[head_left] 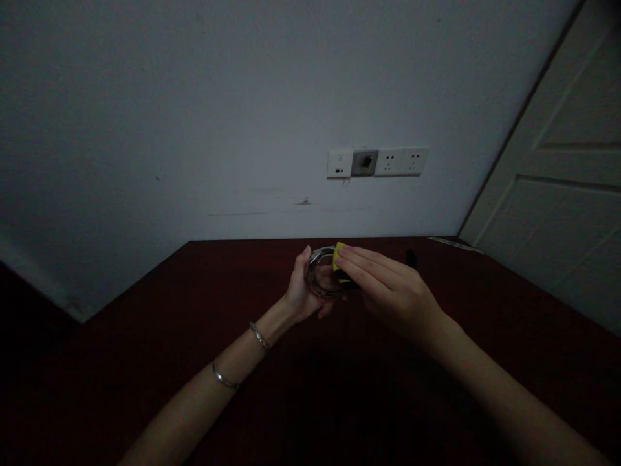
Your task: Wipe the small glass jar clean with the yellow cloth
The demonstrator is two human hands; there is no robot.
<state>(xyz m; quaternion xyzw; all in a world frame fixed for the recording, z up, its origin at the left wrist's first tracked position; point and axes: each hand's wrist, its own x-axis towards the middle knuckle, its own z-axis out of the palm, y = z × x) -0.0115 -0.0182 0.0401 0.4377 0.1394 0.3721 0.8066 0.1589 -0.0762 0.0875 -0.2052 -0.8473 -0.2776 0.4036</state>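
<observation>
My left hand point(303, 294) is wrapped round a small clear glass vessel point(321, 275), held just above the dark red table point(145, 336) with its mouth turned sideways. My right hand point(388, 288) presses a yellow sponge or cloth point(338, 257) against the glass rim, its fingers straight and held together over it. The two hands meet at the middle of the view. Two thin bracelets point(242, 356) circle my left wrist. The room is dim, so the inside of the glass is hard to read.
A white wall stands behind the table with a row of sockets point(377, 162). A pale door point(557, 194) is at the right. A small dark object point(411, 258) sits on the table behind my right hand.
</observation>
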